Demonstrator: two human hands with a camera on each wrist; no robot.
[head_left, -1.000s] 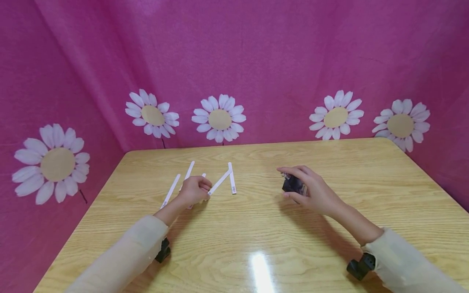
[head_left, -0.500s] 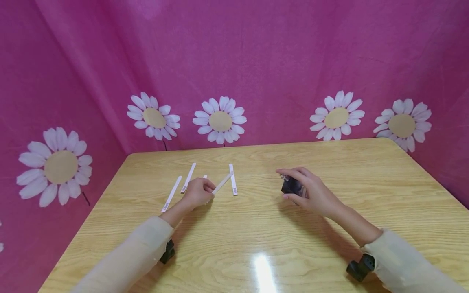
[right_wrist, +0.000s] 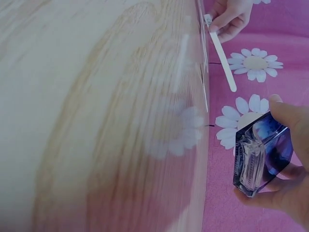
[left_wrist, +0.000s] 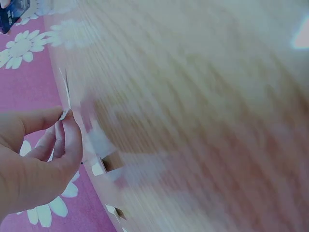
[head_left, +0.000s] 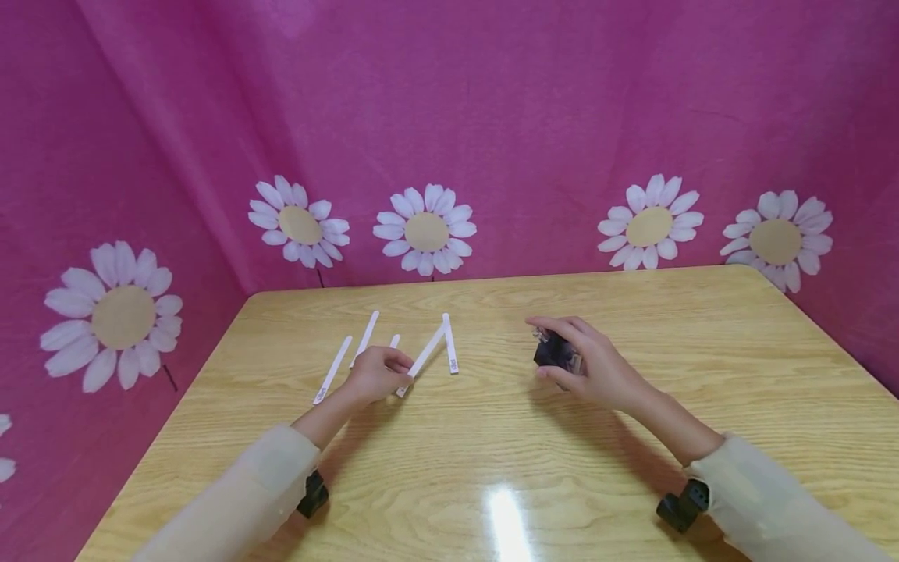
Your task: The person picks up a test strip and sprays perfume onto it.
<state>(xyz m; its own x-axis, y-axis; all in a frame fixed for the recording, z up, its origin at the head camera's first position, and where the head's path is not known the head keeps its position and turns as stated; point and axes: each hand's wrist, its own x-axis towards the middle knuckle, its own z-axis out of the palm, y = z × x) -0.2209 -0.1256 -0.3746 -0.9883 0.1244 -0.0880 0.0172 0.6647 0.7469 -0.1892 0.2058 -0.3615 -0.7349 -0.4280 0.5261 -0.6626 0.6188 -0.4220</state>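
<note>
Between thumb and fingers, my left hand (head_left: 379, 375) pinches a slim white paper test strip (head_left: 429, 349) near its printed end. The strip slants up and away, its far tip overlapping another strip (head_left: 451, 345) in the head view. More such strips (head_left: 333, 368) lie left of and behind this hand, one partly hidden by it. My right hand (head_left: 597, 363) grips a dark blue, faceted glass perfume bottle (right_wrist: 263, 152), tipped sideways above the table, its top end toward the left. Thumb and fingers hold it from opposite sides; the palm hides part of it in the head view.
The wooden table (head_left: 477, 437) has a bright light reflection near its front. A pink curtain (head_left: 506, 140) with big white daisies stands behind and to the left. Small black cameras (head_left: 314, 493) sit at both wrists.
The held strip has turned in my left fingers: it looked greyish half a second ago and now shows white, with its lower end past the fingertips. The right hand keeps its grip nearly still.
</note>
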